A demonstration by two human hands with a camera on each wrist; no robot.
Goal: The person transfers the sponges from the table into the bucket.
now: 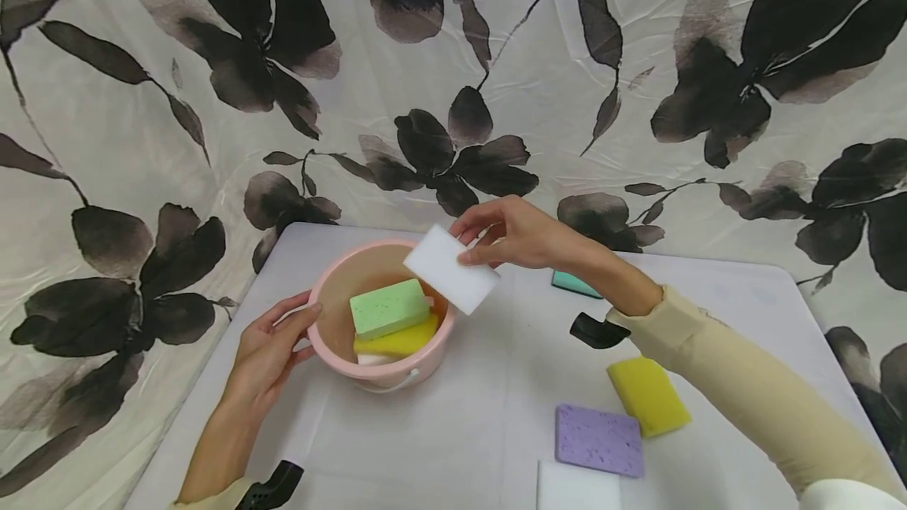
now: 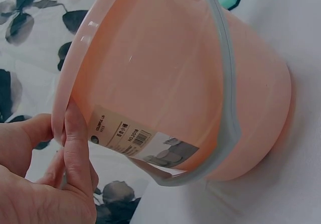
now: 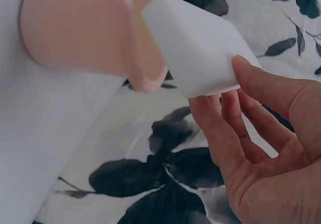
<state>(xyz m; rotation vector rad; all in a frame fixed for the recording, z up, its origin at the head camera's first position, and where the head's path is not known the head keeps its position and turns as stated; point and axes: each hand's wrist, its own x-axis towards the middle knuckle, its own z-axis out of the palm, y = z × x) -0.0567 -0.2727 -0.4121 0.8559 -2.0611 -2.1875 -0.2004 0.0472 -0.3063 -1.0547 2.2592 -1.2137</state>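
A pink bucket (image 1: 425, 364) stands toward the left of the table, its pale handle (image 2: 229, 83) hanging down one side. My left hand (image 1: 272, 345) pinches the bucket's rim between thumb and fingers, as the left wrist view shows closely. Inside the bucket, a green sponge (image 1: 390, 309) lies over a yellow sponge (image 1: 400, 338), with a bit of something white beneath. Over the rim's right side, my right hand (image 1: 517, 234) holds a white sponge block (image 1: 449, 267) tilted, thumb on one face and fingers behind (image 3: 205, 48).
On the table to the right lie a purple sponge (image 1: 598, 441), a yellow sponge (image 1: 648, 396) and a white block (image 1: 577, 486) at the front edge of view. A teal item (image 1: 575, 283) is partly hidden under my right forearm. Floral cloth (image 1: 439, 156) hangs behind the table.
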